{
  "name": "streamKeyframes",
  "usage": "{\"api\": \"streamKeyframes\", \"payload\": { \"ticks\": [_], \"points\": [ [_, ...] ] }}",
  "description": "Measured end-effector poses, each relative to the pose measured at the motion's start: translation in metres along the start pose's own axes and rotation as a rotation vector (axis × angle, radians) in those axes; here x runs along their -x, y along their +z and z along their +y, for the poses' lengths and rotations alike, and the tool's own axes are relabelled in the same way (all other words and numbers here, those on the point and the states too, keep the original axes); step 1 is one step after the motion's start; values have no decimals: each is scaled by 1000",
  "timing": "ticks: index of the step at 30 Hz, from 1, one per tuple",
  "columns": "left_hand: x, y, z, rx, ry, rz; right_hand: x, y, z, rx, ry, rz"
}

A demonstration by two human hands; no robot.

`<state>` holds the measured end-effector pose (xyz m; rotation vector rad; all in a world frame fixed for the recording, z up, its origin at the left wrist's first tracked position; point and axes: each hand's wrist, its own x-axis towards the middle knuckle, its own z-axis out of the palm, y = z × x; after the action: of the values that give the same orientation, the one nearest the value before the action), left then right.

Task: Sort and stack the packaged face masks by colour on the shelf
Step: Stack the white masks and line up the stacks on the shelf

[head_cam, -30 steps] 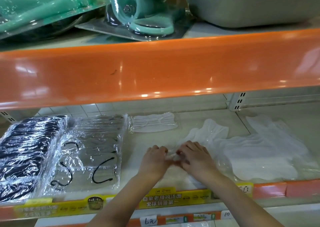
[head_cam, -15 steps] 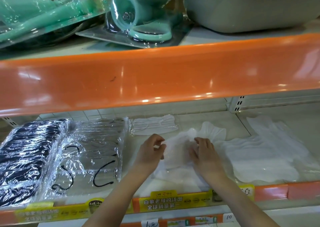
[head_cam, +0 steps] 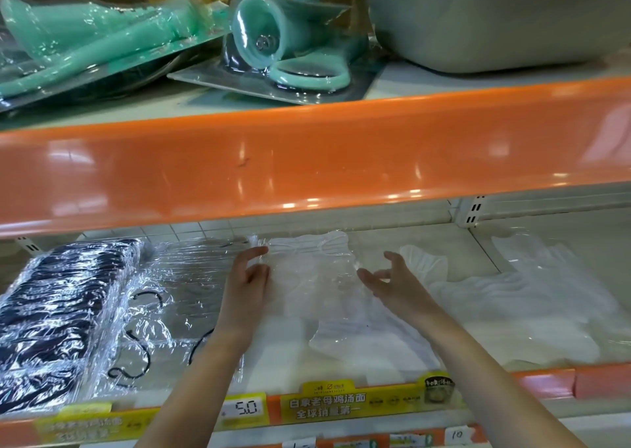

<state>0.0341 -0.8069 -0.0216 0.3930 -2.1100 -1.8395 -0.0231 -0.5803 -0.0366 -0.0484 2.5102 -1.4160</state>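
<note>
A clear packet with a white mask [head_cam: 312,282] lies mid-shelf, its far end over another white mask packet [head_cam: 307,246] at the back. My left hand [head_cam: 247,282] rests with straight fingers against the packet's left edge. My right hand [head_cam: 392,282] hovers at its right edge, fingers spread and relaxed, holding nothing. Several more white masks [head_cam: 526,304] lie loosely spread to the right. A stack of black mask packets [head_cam: 58,314] sits far left, next to a stack of clear packets with black ear loops [head_cam: 170,304].
The lower shelf [head_cam: 392,369] has an orange front rail with yellow price labels [head_cam: 358,401]. An orange upper shelf edge [head_cam: 307,160] overhangs close above. On top are teal packaged items [head_cam: 273,44] and a grey tub [head_cam: 495,17].
Both hands carried a white mask packet from the shelf front toward the back and spread apart to its two side edges. The view moved closer.
</note>
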Motion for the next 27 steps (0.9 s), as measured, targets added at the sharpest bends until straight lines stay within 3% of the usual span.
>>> {"api": "streamKeyframes", "payload": {
  "ticks": [4, 8, 11, 16, 23, 25, 27],
  "points": [
    [4, -2, -2, 32, 38, -8, -6, 4, 2, -50, 88, -183],
    [5, -4, -2, 70, 82, 6, -6, 5, 8, -88, 13, -289],
    [-4, -7, -12, -49, 115, 98, -5, 3, 5, -137, -18, -184],
    [-5, -5, -26, -456, 193, 194, -8, -3, -4, -303, -132, 97],
    [8, 15, -28, -758, 467, 288, -23, -7, -4, -118, -112, 210],
    [6, 18, -25, -781, 525, 263, -32, -8, 0, -84, -68, 218],
    [6, 23, -19, -765, 513, 120, -40, -6, 4, -67, -37, 225]
  ]
}}
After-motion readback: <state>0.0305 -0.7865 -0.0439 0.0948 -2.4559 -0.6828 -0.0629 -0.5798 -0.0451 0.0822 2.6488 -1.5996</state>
